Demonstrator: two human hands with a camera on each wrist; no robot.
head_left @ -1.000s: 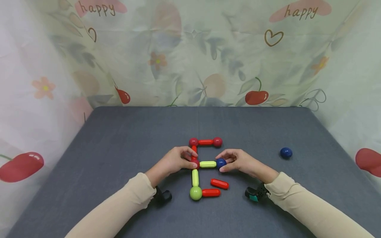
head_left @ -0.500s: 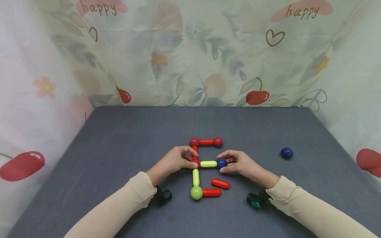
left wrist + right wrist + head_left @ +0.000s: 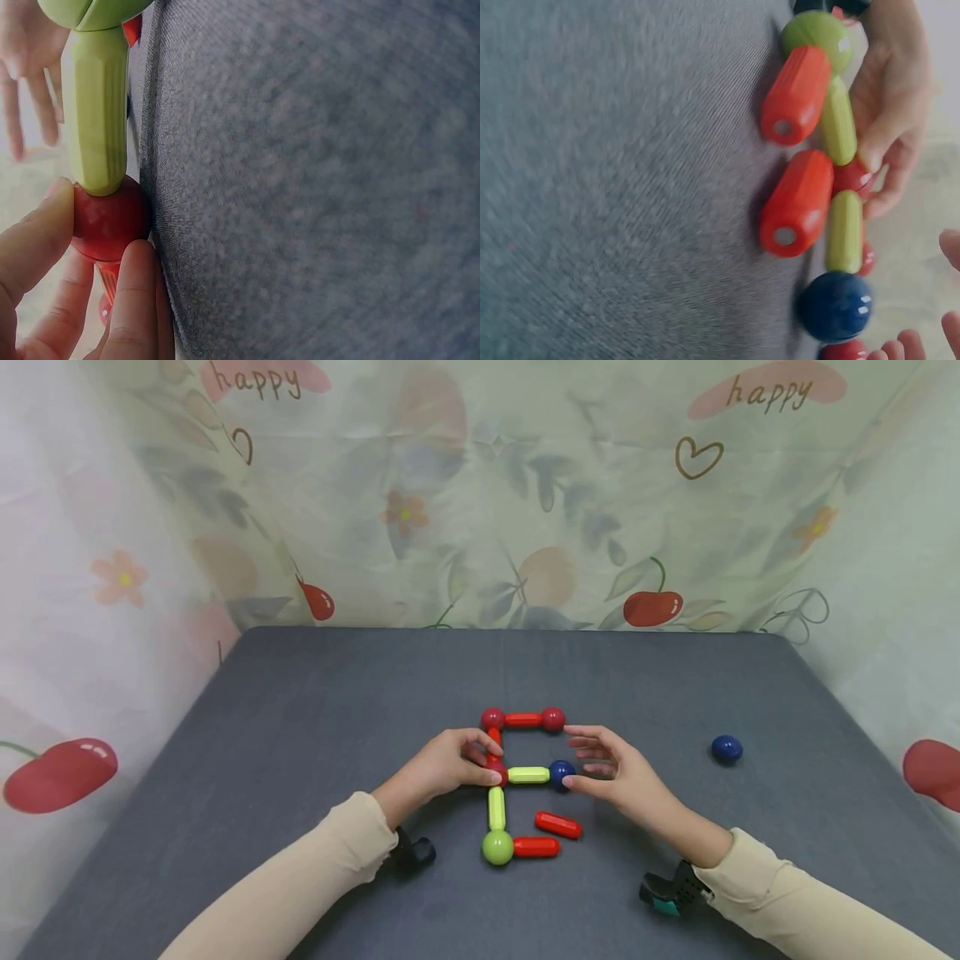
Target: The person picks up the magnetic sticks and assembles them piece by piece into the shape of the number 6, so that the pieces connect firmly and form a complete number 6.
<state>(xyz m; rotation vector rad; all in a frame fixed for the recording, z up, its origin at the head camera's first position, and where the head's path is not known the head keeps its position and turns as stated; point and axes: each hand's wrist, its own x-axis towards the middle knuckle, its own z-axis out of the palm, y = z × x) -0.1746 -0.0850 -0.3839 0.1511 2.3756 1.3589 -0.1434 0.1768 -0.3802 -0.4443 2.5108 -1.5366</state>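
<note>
My left hand (image 3: 450,766) pinches the middle red ball (image 3: 112,221) of a ball-and-rod figure between thumb and fingers. From that ball a yellow-green rod (image 3: 528,775) runs right to a blue ball (image 3: 562,774). Another yellow-green rod (image 3: 96,112) leads to a green ball (image 3: 498,847), which has a red rod (image 3: 536,847) on its right side. Farther back, a red rod (image 3: 522,720) joins two red balls, one of them a corner ball (image 3: 492,719). My right hand (image 3: 618,770) is spread just right of the blue ball, thumb tip at its edge, gripping nothing.
A loose red rod (image 3: 558,825) lies between the blue ball and the lower red rod. Off to the right rests a separate blue ball (image 3: 727,749) on the dark grey tabletop (image 3: 337,685). A patterned curtain (image 3: 480,527) hangs behind the table.
My right hand has let go of the blue ball, its fingers spreading and drawing back to the right. The left hand keeps its pinch on the middle red ball.
</note>
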